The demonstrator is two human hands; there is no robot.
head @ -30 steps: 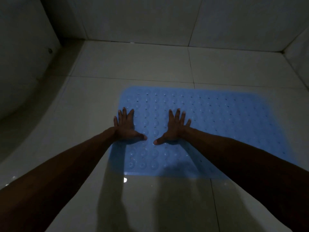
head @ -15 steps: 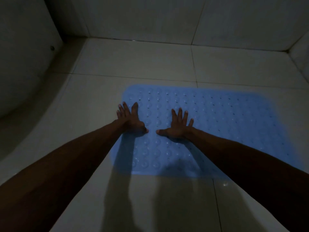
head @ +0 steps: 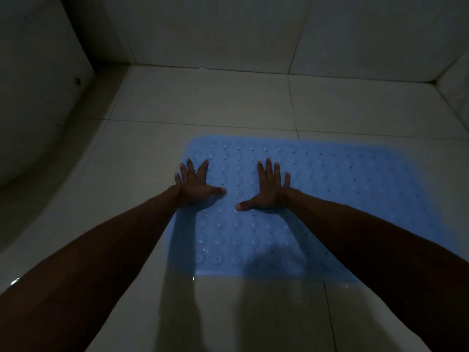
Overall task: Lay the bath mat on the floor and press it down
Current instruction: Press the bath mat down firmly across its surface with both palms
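A light blue bath mat (head: 342,189) with rows of small round bumps lies flat on the pale tiled floor (head: 215,102). My left hand (head: 196,185) presses flat on the mat near its left edge, fingers spread and straight. My right hand (head: 269,190) lies flat on the mat a little to the right, fingers straight, thumb pointing left. My right forearm covers part of the mat's near right side. The room is dim.
A curved white wall or tub side (head: 38,110) rises on the left. Tiled walls (head: 228,29) close the back and the right corner (head: 454,80). Bare floor tiles lie beyond the mat and in front of it.
Both hands have shifted slightly on the mat and spread flatter; the left thumb and right thumb are now further apart than half a second ago. The mat stays flat.
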